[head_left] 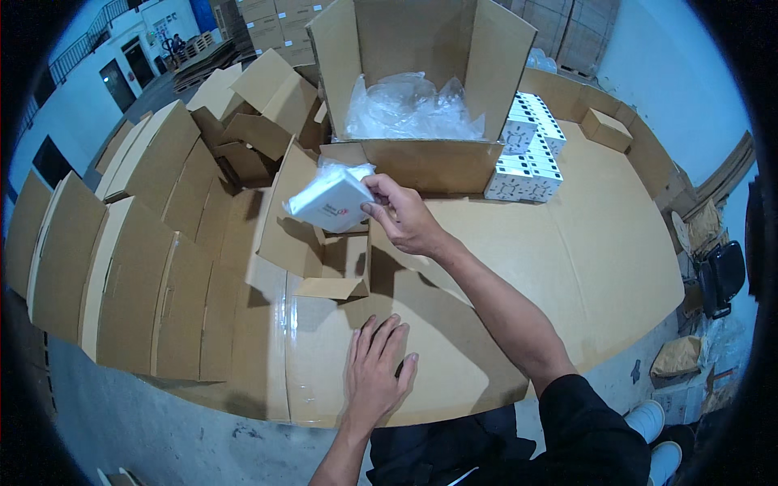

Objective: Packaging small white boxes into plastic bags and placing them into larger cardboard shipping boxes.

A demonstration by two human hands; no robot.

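My right hand (405, 215) pinches one end of a flat white box (331, 202), partly wrapped in clear plastic, between thumb and fingers. The box hangs tilted above an open small carton (336, 287), whose flaps are folded outward. My left hand (379, 364) lies flat, fingers spread, on the cardboard-covered table (478, 324) in front of that carton. Behind them stands a large open carton (413, 158) holding crumpled clear plastic bags (417, 109). What else the small carton contains is hidden.
White patterned boxes (525, 178) are stacked right of the large carton. Rows of brown cartons (138, 283) fill the left side, with open-flapped cartons (271, 97) behind. A small brown box (606, 130) sits at the far right. A black chair (721, 279) stands beyond the right edge.
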